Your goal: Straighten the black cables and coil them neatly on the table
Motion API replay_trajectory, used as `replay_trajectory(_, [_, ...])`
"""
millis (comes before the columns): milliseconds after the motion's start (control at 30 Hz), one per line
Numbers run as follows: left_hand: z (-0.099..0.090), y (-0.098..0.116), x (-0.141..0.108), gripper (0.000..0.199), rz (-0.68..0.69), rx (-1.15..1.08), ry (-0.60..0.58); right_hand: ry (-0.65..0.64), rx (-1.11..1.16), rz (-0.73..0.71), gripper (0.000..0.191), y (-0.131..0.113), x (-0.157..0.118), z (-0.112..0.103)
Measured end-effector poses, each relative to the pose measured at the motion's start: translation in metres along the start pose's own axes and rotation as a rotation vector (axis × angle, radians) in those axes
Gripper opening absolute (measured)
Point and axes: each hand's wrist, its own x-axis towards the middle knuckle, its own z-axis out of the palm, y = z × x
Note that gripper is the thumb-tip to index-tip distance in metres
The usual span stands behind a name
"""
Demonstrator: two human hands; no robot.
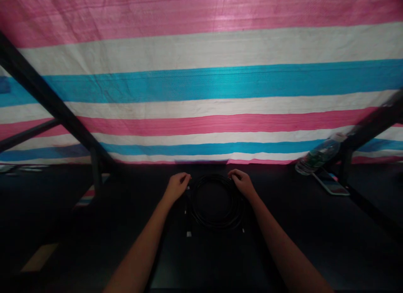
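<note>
A black cable (217, 226) lies in a round coil on the dark tabletop. Light metal plugs show around it: one plug (189, 234) at the lower left, a smaller tip (243, 230) at the lower right. My left hand (178, 184) is closed at the coil's upper left, its fingertips pinched on the cable beside another plug (188, 187). At the upper right, my right hand (242, 181) pinches the cable with thumb and fingers; a small pale tip shows under them. Fine detail between the fingertips is dim and partly hidden.
A clear plastic bottle (321, 153) leans at the right, beside a phone (330, 182) lying on the black table (201, 259). Dark frame bars (59, 112) slope down on both sides. A striped pink, white and blue sheet (201, 83) hangs behind.
</note>
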Motion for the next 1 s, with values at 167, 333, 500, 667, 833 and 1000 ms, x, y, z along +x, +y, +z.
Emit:
replay_trajectory(167, [-0.032, 0.0, 0.003, 0.037, -0.074, 0.013, -0.191, -0.017, -0.135, -0.083, 0.02, -0.003, -0.002, -0.003])
replay_trajectory(333, [-0.05, 0.007, -0.003, 0.035, -0.192, -0.057, -0.424, -0.075, -0.231, -0.106, 0.021, -0.003, -0.004, -0.007])
replay_trajectory(500, [-0.048, 0.01, -0.007, 0.037, -0.255, -0.096, -0.505, -0.084, -0.249, -0.091, 0.025, 0.002, -0.004, -0.006])
replay_trajectory(667, [-0.044, 0.011, -0.005, 0.035, -0.271, -0.094, -0.49, -0.077, -0.229, -0.079, 0.025, 0.01, -0.002, -0.007])
replay_trajectory(833, [-0.039, 0.013, -0.004, 0.037, -0.293, -0.106, -0.508, -0.086, -0.204, -0.068, 0.025, 0.019, -0.001, -0.008])
replay_trajectory(1000, [-0.038, 0.013, -0.004, 0.035, -0.299, -0.122, -0.507, -0.096, -0.196, -0.077, 0.024, 0.02, -0.001, -0.009])
